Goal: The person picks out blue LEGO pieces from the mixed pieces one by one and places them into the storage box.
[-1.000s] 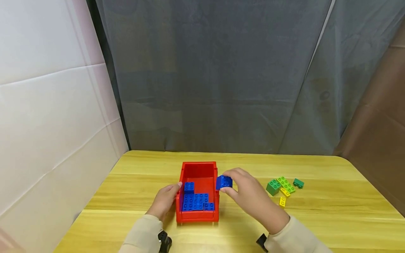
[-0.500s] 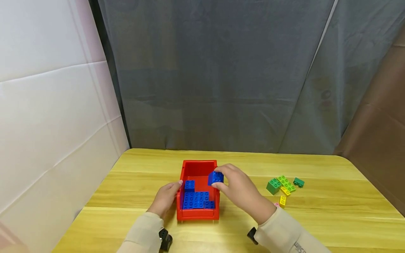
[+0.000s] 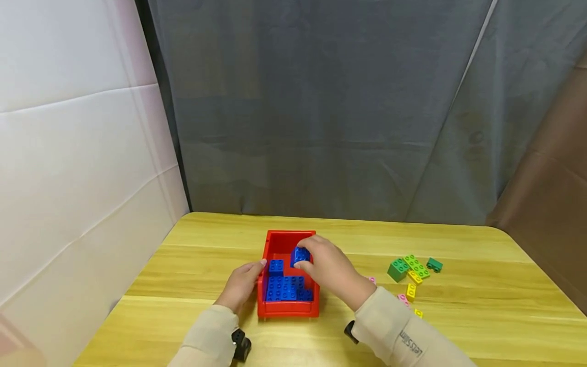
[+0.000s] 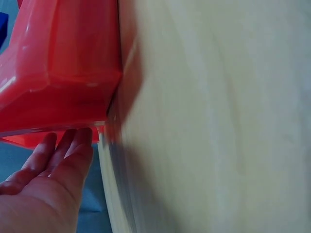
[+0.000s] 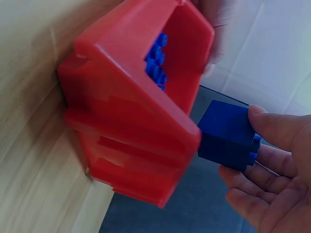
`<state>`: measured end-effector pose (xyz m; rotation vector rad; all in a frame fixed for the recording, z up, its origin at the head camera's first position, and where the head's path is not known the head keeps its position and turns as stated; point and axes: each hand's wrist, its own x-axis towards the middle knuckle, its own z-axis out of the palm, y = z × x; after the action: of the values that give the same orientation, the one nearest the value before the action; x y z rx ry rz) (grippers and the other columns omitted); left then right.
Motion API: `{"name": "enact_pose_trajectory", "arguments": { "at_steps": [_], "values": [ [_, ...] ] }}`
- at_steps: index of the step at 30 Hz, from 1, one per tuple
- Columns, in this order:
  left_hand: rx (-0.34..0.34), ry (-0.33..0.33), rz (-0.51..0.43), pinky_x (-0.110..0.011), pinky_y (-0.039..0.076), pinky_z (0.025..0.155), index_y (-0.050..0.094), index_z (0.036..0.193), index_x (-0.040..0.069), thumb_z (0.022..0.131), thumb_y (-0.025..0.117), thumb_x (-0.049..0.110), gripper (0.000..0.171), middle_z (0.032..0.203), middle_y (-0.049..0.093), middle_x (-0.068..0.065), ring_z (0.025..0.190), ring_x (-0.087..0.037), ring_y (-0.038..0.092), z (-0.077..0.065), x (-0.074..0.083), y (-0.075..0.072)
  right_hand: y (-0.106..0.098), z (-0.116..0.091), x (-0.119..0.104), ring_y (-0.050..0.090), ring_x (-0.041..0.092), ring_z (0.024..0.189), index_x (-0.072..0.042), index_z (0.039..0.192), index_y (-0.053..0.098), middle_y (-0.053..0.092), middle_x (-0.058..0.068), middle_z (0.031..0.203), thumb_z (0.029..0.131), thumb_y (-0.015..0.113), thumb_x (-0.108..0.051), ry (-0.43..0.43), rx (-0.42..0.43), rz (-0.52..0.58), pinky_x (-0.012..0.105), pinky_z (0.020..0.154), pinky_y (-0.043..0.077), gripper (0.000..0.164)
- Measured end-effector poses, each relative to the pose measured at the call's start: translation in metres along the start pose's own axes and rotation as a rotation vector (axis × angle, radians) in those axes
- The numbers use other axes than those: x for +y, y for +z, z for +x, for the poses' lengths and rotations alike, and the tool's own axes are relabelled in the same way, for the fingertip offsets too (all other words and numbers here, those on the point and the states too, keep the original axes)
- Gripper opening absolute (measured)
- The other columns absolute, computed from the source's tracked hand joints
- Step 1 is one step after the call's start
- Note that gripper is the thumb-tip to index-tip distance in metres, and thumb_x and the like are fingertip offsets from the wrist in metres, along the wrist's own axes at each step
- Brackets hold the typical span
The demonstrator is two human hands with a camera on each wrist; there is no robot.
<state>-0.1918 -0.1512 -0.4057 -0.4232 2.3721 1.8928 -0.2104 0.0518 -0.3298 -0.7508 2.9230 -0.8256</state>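
A red plastic bin (image 3: 288, 309) stands on the wooden table, with several blue studded toy bricks (image 3: 282, 289) inside toward its near end. My left hand (image 3: 239, 286) holds the bin's left side, the thumb at the rim. From the left wrist, its fingers (image 4: 73, 150) meet the outer wall under the lip. Between thumb and fingers my right hand (image 3: 332, 266) pinches a blue toy brick (image 3: 300, 256) over the bin's far right part. The right wrist view has that brick (image 5: 226, 133) just above the rim, studs toward the palm. The right hand partly covers the bin's right wall.
To the right lie loose bricks: a dark green block (image 3: 398, 269), a light green plate (image 3: 417, 266), a small green piece (image 3: 434, 265), several yellow ones (image 3: 410, 292) and pink ones (image 3: 403, 299). A grey curtain (image 3: 321, 127) hangs behind the table (image 3: 206, 239).
My right hand has carried the blue brick leftward from beside the bin to over it. Pink bricks behind the forearm have come into sight. The left hand keeps its place on the bin.
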Motion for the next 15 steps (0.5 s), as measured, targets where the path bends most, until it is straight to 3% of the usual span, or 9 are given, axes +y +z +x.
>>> {"name": "enact_pose_trajectory", "arguments": {
  "at_steps": [15],
  "values": [
    [0.0,0.004,0.0,-0.052,0.041,0.102,0.056,0.129,-0.005,0.099,0.047,0.043,0.057,0.123,0.06,-0.019,0.113,-0.034,0.053,-0.002,0.001,0.0,0.018,0.018,-0.001,0.055,0.027,0.12,-0.009,0.129,0.059,0.058,0.008,0.13,0.088,0.071,-0.025,-0.001,-0.049,-0.09,0.041,0.098,0.048,0.046]
  ]
}}
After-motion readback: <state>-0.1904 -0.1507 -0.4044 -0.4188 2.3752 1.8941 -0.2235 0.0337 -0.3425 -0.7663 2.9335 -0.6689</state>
